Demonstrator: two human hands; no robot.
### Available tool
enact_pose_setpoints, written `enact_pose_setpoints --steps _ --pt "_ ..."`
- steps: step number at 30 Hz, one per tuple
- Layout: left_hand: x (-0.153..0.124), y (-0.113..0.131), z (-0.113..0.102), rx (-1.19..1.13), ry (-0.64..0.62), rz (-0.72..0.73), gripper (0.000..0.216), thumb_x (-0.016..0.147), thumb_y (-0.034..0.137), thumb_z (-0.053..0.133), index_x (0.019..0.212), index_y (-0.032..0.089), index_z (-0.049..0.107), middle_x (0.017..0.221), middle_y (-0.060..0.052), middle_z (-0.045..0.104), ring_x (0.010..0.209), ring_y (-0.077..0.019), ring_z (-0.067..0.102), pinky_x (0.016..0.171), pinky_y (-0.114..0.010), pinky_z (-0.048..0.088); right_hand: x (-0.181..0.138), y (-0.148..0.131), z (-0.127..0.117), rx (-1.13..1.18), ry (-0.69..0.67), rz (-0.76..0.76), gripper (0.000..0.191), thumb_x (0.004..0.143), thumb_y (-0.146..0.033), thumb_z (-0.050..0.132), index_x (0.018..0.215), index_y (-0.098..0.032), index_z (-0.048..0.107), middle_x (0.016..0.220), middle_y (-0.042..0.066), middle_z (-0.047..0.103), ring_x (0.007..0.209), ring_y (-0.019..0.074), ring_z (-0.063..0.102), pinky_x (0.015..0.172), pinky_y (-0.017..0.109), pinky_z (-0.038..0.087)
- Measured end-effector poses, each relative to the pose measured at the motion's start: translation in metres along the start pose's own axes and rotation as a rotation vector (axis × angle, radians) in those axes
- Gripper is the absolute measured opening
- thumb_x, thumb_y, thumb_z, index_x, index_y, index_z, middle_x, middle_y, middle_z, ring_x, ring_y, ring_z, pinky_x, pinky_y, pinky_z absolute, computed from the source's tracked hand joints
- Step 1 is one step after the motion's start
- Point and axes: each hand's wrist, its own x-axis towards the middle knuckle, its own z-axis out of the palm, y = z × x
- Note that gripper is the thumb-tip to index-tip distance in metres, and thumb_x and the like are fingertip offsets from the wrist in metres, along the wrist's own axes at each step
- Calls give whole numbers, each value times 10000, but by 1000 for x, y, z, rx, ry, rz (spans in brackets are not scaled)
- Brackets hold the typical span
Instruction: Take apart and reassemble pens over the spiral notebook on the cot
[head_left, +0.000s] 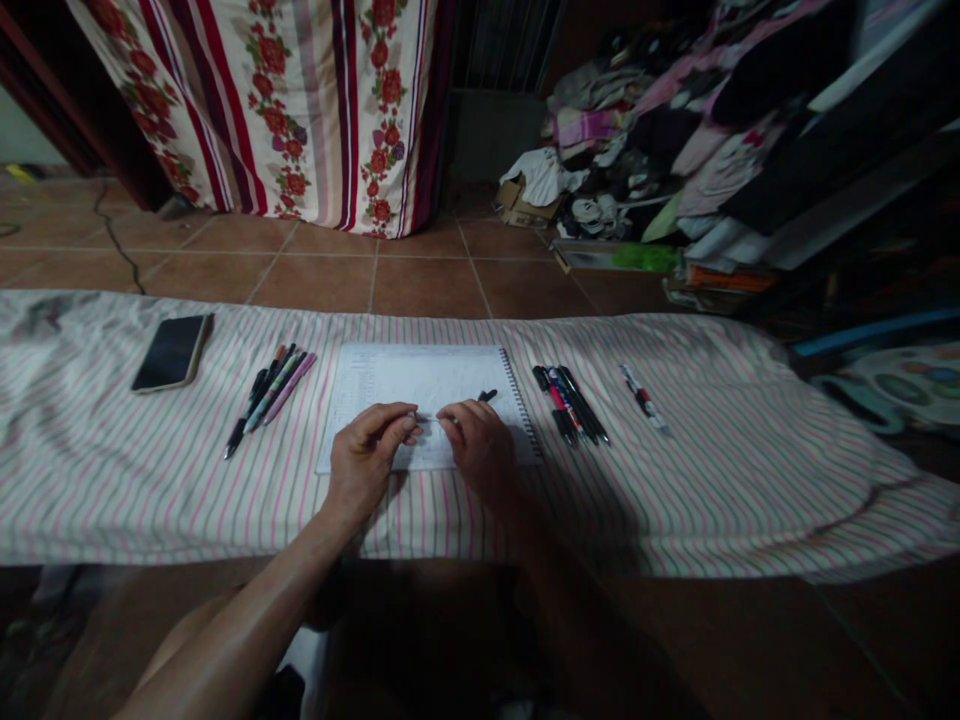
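Note:
A white spiral notebook point(427, 385) lies open on a striped cloth point(675, 490) spread over the floor. Both my hands rest on its lower part. My left hand point(367, 460) is curled, its fingertips pinched at one end of a pen. My right hand point(480, 445) is closed round the same pen point(487, 396), whose dark tip sticks out above the knuckles. The rest of the pen is hidden by my fingers.
A phone point(172, 352) lies face up at the left. Several pens point(268, 395) lie left of the notebook, several more point(570, 402) to its right, and one pen point(643, 397) further right. A floral curtain point(300, 100) and piled clothes point(660, 130) stand behind on the tiled floor.

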Motion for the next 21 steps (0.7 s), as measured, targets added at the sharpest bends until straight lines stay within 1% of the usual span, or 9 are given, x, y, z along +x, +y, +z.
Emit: enact_pose_setpoints --steps 6,10,13,15,17,19,21 --pt "0 -4 -3 172 2 143 138 823 262 588 907 197 676 799 -8 672 702 -121 630 691 -236 494 0 -1 -1 -7 9 1 237 923 -262 400 799 -184 586 789 45 613 739 188 502 700 308 366" --pt "0 -2 -3 288 3 257 110 825 229 584 872 180 670 767 -19 675 687 -128 630 670 -243 495 1 -1 0 -9 18 4 222 915 -247 411 796 -181 587 777 44 616 740 190 509 700 309 372" --pt "-3 -2 1 337 -6 358 94 829 201 575 860 172 659 770 -26 679 718 -135 634 685 -244 497 2 -1 0 -15 15 11 193 903 -229 434 794 -183 586 773 41 619 751 191 521 713 312 379" --pt "-9 -4 6 358 -44 420 101 842 188 554 876 176 648 797 -28 683 756 -137 636 708 -242 500 2 -1 0 -18 18 8 182 897 -218 442 789 -188 585 767 39 620 751 191 526 726 313 384" --pt "-16 -6 12 396 -136 459 116 856 181 530 891 180 641 809 -29 683 764 -135 637 714 -237 502 2 -1 0 -8 26 7 178 896 -211 443 789 -191 584 763 37 622 754 190 529 735 312 389" --pt "-22 -10 18 425 -231 512 132 868 185 511 911 172 635 809 -37 681 742 -134 634 684 -235 506 2 -1 0 11 27 16 176 897 -205 441 794 -192 584 768 36 625 758 189 531 734 309 394" --pt "-27 -13 22 448 -264 538 140 876 191 497 909 172 631 787 -39 674 716 -137 627 650 -237 505 2 -1 0 25 16 25 170 897 -201 439 809 -192 584 787 36 630 765 185 534 731 306 399"
